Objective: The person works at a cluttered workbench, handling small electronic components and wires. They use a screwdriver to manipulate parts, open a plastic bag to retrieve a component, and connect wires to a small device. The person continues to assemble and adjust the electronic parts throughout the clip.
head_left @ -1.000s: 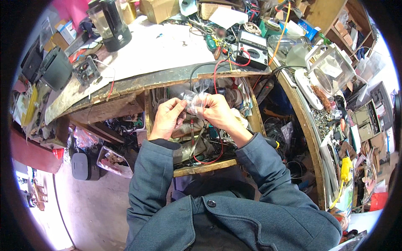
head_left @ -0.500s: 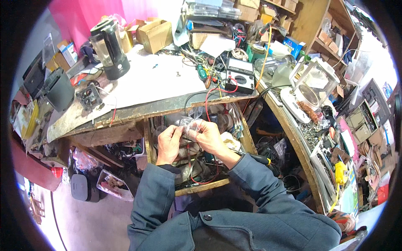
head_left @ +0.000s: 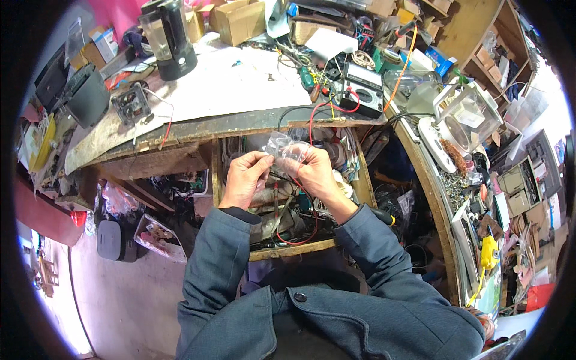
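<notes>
Both my hands are over an open drawer (head_left: 294, 253) packed with bags, wires and small parts. A clear plastic bag (head_left: 282, 146) is stretched between them. My left hand (head_left: 246, 178) pinches its near left side with thumb and fingertips. My right hand (head_left: 315, 177) grips the bag's right side, the fingers partly covered by the shiny film. What the bag contains, if anything, I cannot make out. Below the hands, red and black test leads lie over the drawer; the red lead (head_left: 311, 129) rises to an analog multimeter (head_left: 362, 90) on the bench.
On the white-covered bench (head_left: 240, 90) stand a blender (head_left: 168, 42), a small fan-like motor unit (head_left: 132, 105) and a dark container (head_left: 87, 96). Cardboard boxes (head_left: 239, 22) sit behind. A clear square jug (head_left: 468, 117) and loose screws crowd the right-hand bench. A screwdriver handle (head_left: 384, 216) lies right of the drawer.
My view has tilted and shifted, so the bench sits higher in the picture. Both hands keep hold of the plastic bag, which now shows more spread out above the fingers.
</notes>
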Demonstrator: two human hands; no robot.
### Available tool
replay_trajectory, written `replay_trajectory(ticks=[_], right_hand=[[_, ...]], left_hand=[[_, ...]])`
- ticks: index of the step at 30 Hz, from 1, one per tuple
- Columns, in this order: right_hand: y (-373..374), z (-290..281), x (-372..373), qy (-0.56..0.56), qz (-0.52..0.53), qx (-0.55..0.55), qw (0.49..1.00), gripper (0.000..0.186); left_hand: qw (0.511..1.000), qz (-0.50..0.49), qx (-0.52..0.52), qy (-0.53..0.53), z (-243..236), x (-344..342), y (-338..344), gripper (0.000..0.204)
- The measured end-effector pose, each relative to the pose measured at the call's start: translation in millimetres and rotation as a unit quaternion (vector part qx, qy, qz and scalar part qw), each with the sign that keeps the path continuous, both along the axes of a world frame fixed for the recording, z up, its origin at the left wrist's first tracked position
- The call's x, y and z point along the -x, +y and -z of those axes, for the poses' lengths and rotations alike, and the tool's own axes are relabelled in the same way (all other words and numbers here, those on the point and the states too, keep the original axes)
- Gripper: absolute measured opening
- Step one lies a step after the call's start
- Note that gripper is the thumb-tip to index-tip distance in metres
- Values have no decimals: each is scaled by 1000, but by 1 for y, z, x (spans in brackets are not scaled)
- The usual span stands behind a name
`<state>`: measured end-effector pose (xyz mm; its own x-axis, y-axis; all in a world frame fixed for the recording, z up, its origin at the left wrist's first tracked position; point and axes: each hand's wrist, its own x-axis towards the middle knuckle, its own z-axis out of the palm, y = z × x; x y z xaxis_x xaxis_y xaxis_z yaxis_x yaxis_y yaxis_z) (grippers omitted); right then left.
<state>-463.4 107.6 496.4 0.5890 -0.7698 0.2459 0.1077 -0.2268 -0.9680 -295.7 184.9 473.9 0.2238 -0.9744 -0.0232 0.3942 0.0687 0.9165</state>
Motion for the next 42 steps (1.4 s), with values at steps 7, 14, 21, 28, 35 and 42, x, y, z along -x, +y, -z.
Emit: replay_trajectory(ticks=[7,14,21,28,35,42], right_hand=[[-10,11,-1,7,23,39,999,14],[-3,-1,1,15,11,101,995,12],[3,-10,5,66,62,204,975,13],[0,-8,2,60,51,224,971,10],[-1,-4,0,9,50,216,975,16],[-5,10,2,13,33,101,994,14]], left_hand=[[1000,3,2,-7,-6,-1,1,9],[999,12,3,-43,1,-1,-3,8],[1000,3,8,14,-3,-1,0,9],[999,28,8,33,0,-2,-2,8],[999,39,9,11,5,-2,-4,8],[999,39,22,15,3,2,-3,8]])
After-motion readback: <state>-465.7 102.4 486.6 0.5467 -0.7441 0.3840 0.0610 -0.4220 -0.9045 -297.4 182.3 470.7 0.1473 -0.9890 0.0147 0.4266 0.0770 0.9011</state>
